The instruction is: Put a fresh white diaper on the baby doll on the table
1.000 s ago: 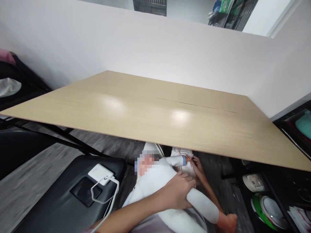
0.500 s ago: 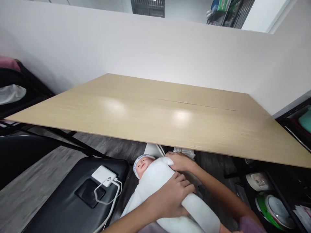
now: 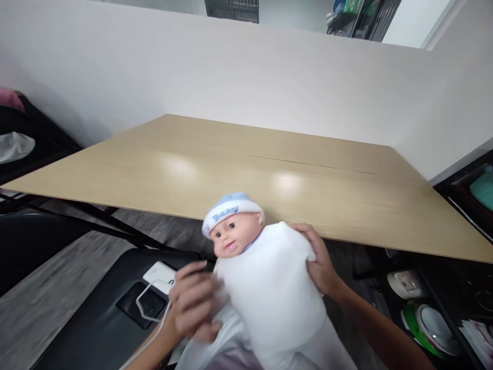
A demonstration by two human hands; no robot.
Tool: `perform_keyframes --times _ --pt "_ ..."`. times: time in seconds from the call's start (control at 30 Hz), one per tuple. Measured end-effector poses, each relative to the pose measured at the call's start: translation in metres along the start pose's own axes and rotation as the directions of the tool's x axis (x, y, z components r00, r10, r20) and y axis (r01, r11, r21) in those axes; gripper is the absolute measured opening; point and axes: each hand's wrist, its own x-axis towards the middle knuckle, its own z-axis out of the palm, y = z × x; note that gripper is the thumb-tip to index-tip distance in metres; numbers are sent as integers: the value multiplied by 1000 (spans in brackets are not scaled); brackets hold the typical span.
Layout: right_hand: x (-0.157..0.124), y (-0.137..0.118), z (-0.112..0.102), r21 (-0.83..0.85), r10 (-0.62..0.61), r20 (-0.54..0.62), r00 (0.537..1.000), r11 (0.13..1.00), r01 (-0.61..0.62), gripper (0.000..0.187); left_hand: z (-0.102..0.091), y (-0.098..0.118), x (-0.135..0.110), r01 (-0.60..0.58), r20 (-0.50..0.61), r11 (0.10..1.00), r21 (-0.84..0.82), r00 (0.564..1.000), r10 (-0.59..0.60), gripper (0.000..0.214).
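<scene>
A baby doll [image 3: 239, 234] in a blue and white knit cap is wrapped in white cloth [image 3: 275, 288]. It leans upright over my lap, its head overlapping the table's front edge in view. My right hand [image 3: 321, 262] grips the wrapped doll at its right side, thumb in front and fingers behind. On the other side, my left hand [image 3: 196, 300] is beside the cloth with curled fingers. Motion smears those fingers, so whether they hold the cloth is unclear. Loose white cloth hangs below this hand.
Ahead stands a wooden table [image 3: 215, 164] against a white wall. At left, a black chair seat [image 3: 88, 308] bears a white power bank [image 3: 158, 275], a cable and a dark phone [image 3: 140, 304]. A dark shelf with round containers [image 3: 431, 329] is at right.
The doll has come up from lying across my lap to a more upright pose, front facing me. My left hand has left the doll's middle and moved left; my right hand holds its side.
</scene>
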Motion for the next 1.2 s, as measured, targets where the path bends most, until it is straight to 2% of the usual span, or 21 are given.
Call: perform_keyframes --times 0.03,0.07,0.1,0.13,0.2,0.23,0.3,0.37,0.43,0.53,0.6,0.73,0.87,0.97,1.07,1.2 --pt "1 0 -6 26 19 -74 997 1000 -17 55 3 -5 18 -36 -103 999 -2 994 35 43" --pt "5 -1 -10 46 41 -138 990 998 -35 49 6 -9 40 44 -80 999 -11 996 -45 57" --pt "10 0 -14 61 64 -195 979 997 -53 45 8 -11 63 116 69 991 -62 991 -112 65" --pt "17 1 -18 69 86 -247 965 995 -71 43 11 -12 87 221 255 968 -116 949 -186 70" --pt "33 5 -26 84 125 -332 935 991 -103 41 18 -14 127 405 513 895 -185 817 -264 81" --pt "41 8 -30 91 146 -359 922 988 -121 41 22 -16 143 447 586 871 -202 768 -258 85" --pt "55 15 -43 83 192 -384 903 981 -173 42 34 -24 167 459 632 864 -210 738 -238 86" --pt "63 25 -60 -11 216 -374 902 971 -237 43 48 -35 184 441 628 883 -160 736 -254 77" --pt "68 36 -80 -219 196 -321 927 936 -274 42 61 -49 198 431 616 898 -87 732 -292 66" --pt "70 54 -106 -535 138 -196 971 814 -224 36 79 -68 213 409 618 912 -22 723 -309 59" --pt "69 65 -117 -639 125 -133 983 748 -182 33 89 -79 219 381 634 924 -4 716 -292 58" --pt "56 80 -129 -674 182 -70 981 716 -181 29 98 -97 217 283 644 957 63 721 -256 53" --pt "37 91 -138 -688 201 -93 975 695 -209 33 96 -115 207 167 620 977 130 755 -212 52" --pt "35 102 -145 -709 193 -92 977 676 -201 38 98 -131 204 76 617 986 152 771 -155 54" --pt "55 115 -150 -735 189 -66 980 655 -176 35 108 -148 210 5 619 988 155 779 -101 56" --pt "101 136 -157 -775 148 -60 987 617 -140 29 132 -176 228 -34 594 977 211 798 -101 59"
